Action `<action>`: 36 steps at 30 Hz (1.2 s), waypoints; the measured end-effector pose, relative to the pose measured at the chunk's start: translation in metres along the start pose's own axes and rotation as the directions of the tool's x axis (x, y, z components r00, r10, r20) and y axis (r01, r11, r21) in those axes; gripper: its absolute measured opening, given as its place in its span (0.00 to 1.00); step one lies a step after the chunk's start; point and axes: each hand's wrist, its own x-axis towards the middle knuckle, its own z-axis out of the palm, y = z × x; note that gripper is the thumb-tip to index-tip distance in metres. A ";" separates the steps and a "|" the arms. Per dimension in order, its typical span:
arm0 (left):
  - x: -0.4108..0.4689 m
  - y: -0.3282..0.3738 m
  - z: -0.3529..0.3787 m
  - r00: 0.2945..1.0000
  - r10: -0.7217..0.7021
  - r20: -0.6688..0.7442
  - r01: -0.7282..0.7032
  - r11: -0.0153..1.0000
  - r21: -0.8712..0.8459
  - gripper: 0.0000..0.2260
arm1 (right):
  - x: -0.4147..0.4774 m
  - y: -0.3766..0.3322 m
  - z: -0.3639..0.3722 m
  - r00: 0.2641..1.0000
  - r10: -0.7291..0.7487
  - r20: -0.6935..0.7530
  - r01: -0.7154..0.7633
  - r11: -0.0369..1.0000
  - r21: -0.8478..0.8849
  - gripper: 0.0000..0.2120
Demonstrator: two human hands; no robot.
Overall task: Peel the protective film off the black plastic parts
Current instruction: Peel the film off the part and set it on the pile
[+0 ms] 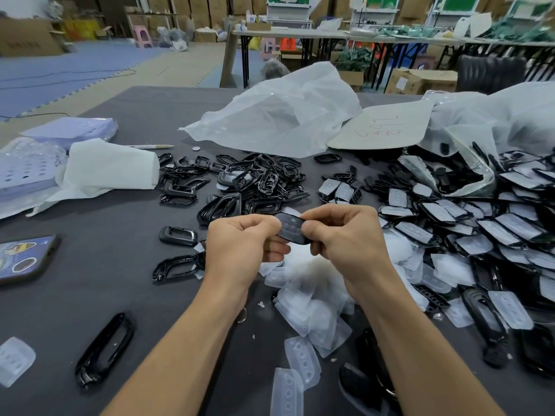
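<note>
- Nearest the camera, loose clear films lie on the dark table, with a long black frame to their left.
- Just beyond them a heap of peeled films sits directly under the hands.
- The left hand and right hand meet above that heap. Both have curled fingers and pinch one black plastic part between them.
- The part's long axis runs across, from hand to hand, dipping slightly toward the right. Each hand holds one end and neither is nearer.
- I cannot tell whether film covers its face or which edge would lift. The peel will likely start at one pinched end and run along that axis.
- To the right lies a pile of film-covered parts; straight ahead is a pile of bare black frames.
- Farther back, a crumpled plastic bag rests on the table.
</note>
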 end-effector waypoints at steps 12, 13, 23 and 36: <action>0.002 -0.006 0.004 0.996 -0.020 -0.092 0.021 1.000 0.010 0.13 | -0.013 -0.007 -0.001 0.957 -0.273 0.097 0.280 0.789 -0.546 0.17; 0.001 -0.007 0.006 0.997 -0.011 -0.070 0.013 0.999 0.032 0.13 | -0.012 -0.007 -0.004 0.961 -0.264 0.087 0.267 0.791 -0.551 0.17; -0.002 -0.006 0.001 0.964 0.198 -0.178 -0.130 0.933 0.337 0.09 | 0.008 0.000 -0.067 0.862 -0.186 -0.471 -0.279 0.603 -0.748 0.34; 0.029 -0.015 -0.035 0.977 0.207 0.056 -0.125 0.337 0.933 0.22 | 0.000 0.016 -0.015 0.983 -0.182 -0.023 0.072 0.499 -0.864 0.15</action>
